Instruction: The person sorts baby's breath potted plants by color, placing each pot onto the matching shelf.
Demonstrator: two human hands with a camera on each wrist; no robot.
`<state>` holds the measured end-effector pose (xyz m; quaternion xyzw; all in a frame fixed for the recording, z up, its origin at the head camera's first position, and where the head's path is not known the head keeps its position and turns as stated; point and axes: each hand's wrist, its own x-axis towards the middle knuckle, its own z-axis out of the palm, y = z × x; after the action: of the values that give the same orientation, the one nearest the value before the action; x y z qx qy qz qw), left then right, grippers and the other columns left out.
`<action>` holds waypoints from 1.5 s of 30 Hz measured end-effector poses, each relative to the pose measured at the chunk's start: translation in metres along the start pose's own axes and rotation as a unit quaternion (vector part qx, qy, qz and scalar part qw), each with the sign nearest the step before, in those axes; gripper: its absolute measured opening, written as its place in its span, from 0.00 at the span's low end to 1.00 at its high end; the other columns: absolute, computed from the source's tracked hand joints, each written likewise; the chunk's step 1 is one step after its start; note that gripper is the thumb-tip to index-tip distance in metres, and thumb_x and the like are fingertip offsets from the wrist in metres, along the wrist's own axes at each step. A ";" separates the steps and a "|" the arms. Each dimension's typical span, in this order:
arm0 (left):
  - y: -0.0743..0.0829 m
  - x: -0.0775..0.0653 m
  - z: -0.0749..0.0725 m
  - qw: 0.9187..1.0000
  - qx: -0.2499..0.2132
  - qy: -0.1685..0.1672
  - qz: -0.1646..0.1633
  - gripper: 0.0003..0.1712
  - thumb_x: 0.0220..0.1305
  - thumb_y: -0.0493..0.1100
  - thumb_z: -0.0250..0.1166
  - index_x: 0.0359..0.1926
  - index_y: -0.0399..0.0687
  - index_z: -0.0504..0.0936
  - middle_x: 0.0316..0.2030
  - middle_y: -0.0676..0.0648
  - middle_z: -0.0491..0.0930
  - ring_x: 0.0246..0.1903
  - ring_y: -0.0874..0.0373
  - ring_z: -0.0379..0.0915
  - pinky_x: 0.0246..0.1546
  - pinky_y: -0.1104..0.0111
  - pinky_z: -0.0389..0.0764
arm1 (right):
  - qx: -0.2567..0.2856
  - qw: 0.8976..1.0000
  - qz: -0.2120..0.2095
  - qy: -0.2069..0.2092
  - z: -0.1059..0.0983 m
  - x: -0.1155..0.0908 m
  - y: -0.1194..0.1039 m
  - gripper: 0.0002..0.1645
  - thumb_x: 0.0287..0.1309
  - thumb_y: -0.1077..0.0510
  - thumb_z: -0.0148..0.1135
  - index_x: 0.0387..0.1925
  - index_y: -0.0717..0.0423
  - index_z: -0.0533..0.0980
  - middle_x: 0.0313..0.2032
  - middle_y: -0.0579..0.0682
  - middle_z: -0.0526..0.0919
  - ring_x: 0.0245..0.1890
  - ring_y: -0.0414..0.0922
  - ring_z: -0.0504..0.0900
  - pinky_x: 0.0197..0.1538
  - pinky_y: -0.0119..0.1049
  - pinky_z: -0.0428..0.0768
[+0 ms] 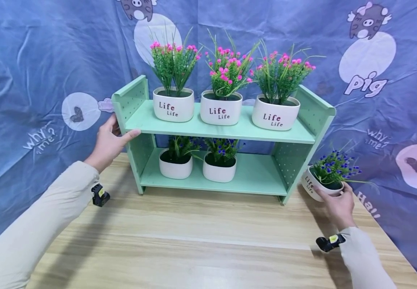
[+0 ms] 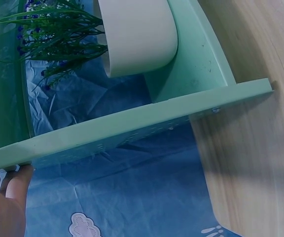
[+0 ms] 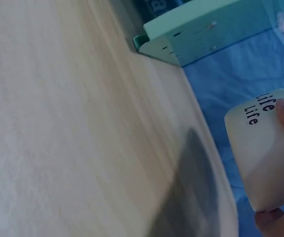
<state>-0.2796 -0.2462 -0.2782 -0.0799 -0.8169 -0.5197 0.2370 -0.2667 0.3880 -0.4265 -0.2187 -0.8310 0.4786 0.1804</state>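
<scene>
My left hand (image 1: 109,140) grips the left side of a mint-green two-tier shelf (image 1: 255,172), its thumb over the upper board's front edge and fingers behind the side panel. In the left wrist view, fingers (image 2: 18,185) bend around that panel's edge. Off the shelf's right side, my right hand (image 1: 338,206) holds a white pot (image 1: 307,184) of blue-flowered artificial plants, tilted, with thumb on the lettered face. The right wrist view shows the same white pot (image 3: 260,153) above the table, its shadow falling on the wood; its flowers are out of that view.
Three white pots with pink flowers, the middle one (image 1: 221,110) among them, line the upper board. Two blue-flowered pots, one being the left pot (image 1: 176,166), stand on the lower board's left half. Blue patterned cloth (image 1: 42,80) hangs behind the wooden table (image 1: 194,249).
</scene>
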 end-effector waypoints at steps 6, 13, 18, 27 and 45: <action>-0.002 0.000 0.000 1.000 0.003 0.001 -0.001 0.39 0.58 0.48 0.70 0.69 0.50 0.64 0.61 0.40 0.72 0.59 0.53 0.70 0.55 0.73 0.76 | -0.022 0.999 -0.027 -0.019 -0.009 -0.011 -0.006 0.57 0.54 0.45 0.69 0.73 0.59 0.47 0.65 0.62 0.63 0.53 0.49 0.69 0.41 0.15 0.71; -0.001 0.001 -0.001 1.000 0.005 0.003 0.002 0.39 0.58 0.48 0.70 0.68 0.49 0.65 0.60 0.40 0.73 0.58 0.55 0.71 0.55 0.73 0.76 | 0.027 0.997 -0.061 -0.048 -0.018 -0.022 -0.012 0.53 0.54 0.50 0.70 0.72 0.57 0.49 0.59 0.57 0.67 0.48 0.38 0.72 0.38 0.12 0.73; -0.001 0.001 -0.001 1.000 0.003 0.004 0.001 0.39 0.58 0.48 0.70 0.68 0.49 0.65 0.60 0.39 0.73 0.57 0.56 0.71 0.55 0.74 0.76 | 0.059 0.992 -0.096 -0.060 -0.026 -0.035 -0.021 0.43 0.53 0.56 0.71 0.66 0.52 0.59 0.45 0.34 0.68 0.42 0.26 0.70 0.39 0.14 0.76; -0.004 0.002 0.000 1.000 -0.004 0.003 0.003 0.39 0.58 0.47 0.70 0.68 0.49 0.65 0.60 0.40 0.73 0.58 0.56 0.71 0.55 0.73 0.75 | 0.074 0.986 -0.119 -0.088 -0.041 -0.061 -0.025 0.31 0.54 0.61 0.70 0.53 0.37 0.64 0.39 0.32 0.72 0.37 0.24 0.74 0.35 0.16 0.78; -0.002 0.004 0.000 1.000 -0.016 0.002 0.002 0.40 0.58 0.42 0.70 0.69 0.47 0.63 0.62 0.38 0.71 0.61 0.51 0.68 0.60 0.67 0.73 | 0.003 0.976 -0.175 -0.132 -0.038 -0.105 -0.036 0.34 0.54 0.61 0.70 0.59 0.46 0.64 0.44 0.28 0.70 0.41 0.22 0.72 0.41 0.15 0.77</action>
<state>-0.2838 -0.2475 -0.2782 -0.0846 -0.8079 -0.5322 0.2385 -0.1665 0.3426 -0.3863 -0.0044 -0.8712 0.4671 0.1509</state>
